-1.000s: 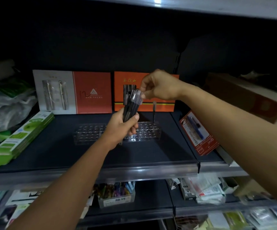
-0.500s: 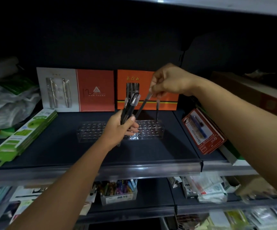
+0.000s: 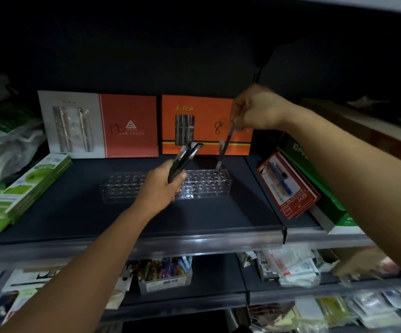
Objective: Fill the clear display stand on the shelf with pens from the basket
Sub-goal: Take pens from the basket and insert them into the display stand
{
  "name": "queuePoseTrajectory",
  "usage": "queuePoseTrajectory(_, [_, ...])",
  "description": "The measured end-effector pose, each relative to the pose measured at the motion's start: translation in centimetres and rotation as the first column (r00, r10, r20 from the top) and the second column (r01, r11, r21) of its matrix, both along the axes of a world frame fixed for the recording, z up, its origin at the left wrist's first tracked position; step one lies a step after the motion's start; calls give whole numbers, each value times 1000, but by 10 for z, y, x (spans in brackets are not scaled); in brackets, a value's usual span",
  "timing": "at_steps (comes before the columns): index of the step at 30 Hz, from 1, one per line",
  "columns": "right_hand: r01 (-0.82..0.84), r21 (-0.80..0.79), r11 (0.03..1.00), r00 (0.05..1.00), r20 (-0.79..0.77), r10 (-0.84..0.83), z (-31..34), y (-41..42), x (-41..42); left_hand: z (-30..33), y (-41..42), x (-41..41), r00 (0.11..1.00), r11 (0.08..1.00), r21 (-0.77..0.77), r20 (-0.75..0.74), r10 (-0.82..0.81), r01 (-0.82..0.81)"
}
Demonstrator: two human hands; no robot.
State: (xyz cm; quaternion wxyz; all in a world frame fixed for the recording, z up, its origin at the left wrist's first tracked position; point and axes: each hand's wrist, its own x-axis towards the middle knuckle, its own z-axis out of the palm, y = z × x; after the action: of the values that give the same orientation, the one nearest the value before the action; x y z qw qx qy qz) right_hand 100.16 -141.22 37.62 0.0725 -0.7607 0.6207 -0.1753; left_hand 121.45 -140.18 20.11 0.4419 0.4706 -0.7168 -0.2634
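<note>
My right hand is up over the back right of the shelf, fingertips pinching the top end of one pen, which hangs tilted w/ its lower end near the stand's back right corner. Just beside it a second pen already stands in a hole at that corner; can't tell if the two touch. My left hand is lower, in front of the stand's middle, fingers curled round a bunch of dark pens that fan up and to the right, caps topmost.

The clear display stand sits on the dark shelf roughly mid-depth, long side parallel to the front edge, rows of holes across its top; my left hand hides part of its middle.

Behind it, vs the back wall, a grey-and-red pen gift box on the left w/ "12" scrawled on it, and an orange box on the right marked "8". At the shelf's left edge lies a stack of green-and-white packs, plastic bags behind them. On the next section to the right, a red carded pen pack leans on a green box. Below the front edge, the lower shelf has a small clear tub of coloured pens and loose packets.
</note>
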Motion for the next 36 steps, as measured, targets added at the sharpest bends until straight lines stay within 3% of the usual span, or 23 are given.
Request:
queuePoseTrajectory(4, [-10, -18, 1000, 995, -96, 8, -9, -4, -1, -1, 0, -3, 998, 1000, -7, 59, 5, -4])
queuePoseTrajectory(11, [-14, -12, 1000, 994, -108, 12, -12, -7, -7, -7, -3, -6, 996, 1000, 3, 92, 1, -2])
queuePoseTrajectory(36, [-21, 16, 1000, 986, -167, 23, -17, -16, -12, -4, -5, -13, 999, 1000, 9, 40, -20, 20])
